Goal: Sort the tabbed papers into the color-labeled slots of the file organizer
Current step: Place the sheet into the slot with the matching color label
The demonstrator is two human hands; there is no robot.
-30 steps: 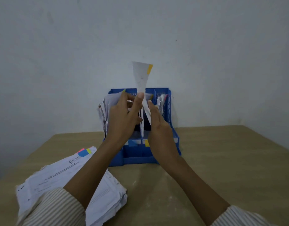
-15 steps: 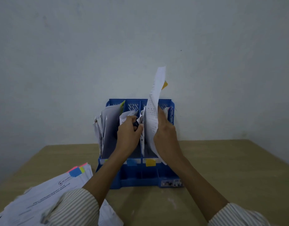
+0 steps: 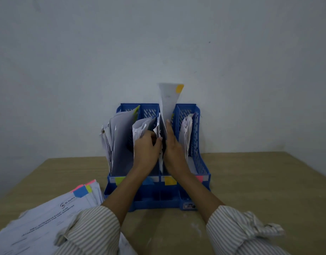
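While easing the yellow-tabbed paper [image 3: 168, 100] into the file organizer [image 3: 199, 162]'s yellow-labeled slot [image 3: 170, 180], right hand [image 3: 174, 150] fingers straight against it, left hand [image 3: 146, 147] curled on filed sheets; judged midway, loose stack [image 3: 53, 214] left.

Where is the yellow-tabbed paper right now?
Head view, centre: the yellow-tabbed paper stands upright in the blue organizer's third slot from the left, above the yellow label, with the right hand against it.
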